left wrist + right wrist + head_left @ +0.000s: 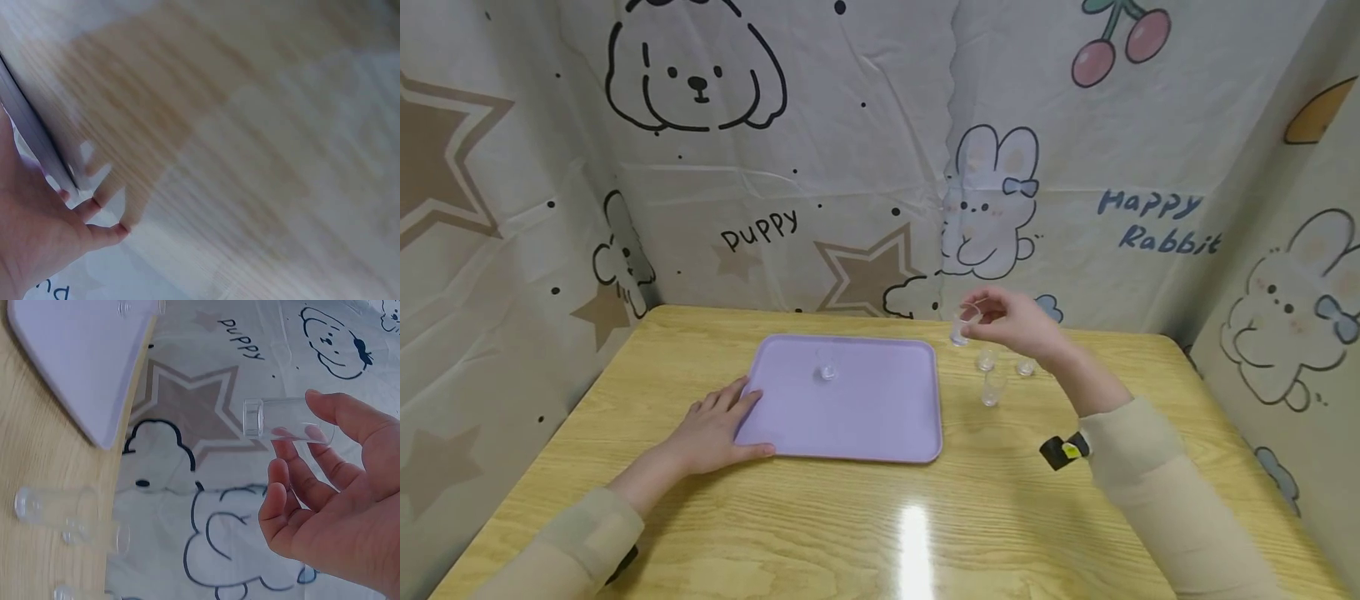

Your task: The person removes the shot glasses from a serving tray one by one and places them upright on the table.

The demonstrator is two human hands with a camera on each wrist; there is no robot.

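My right hand (1011,321) pinches a small clear shot glass (281,419) near its rim, thumb on one side and fingers on the other. The glass is upright and raised above the table, to the right of the lilac tray (857,429). On the tray, left of its middle, stands another clear glass (827,371). At the tray's near left corner my left hand (715,429) rests with fingers spread, the thumb along the front edge. Its fingertips reach the table beside the tray in the left wrist view.
Below my right hand, several more clear glasses stand on the wooden table (820,533): one nearer (992,390), one behind it (986,360) and one by the wrist (1026,367). Printed cloth (865,167) hangs behind the table and along its sides.
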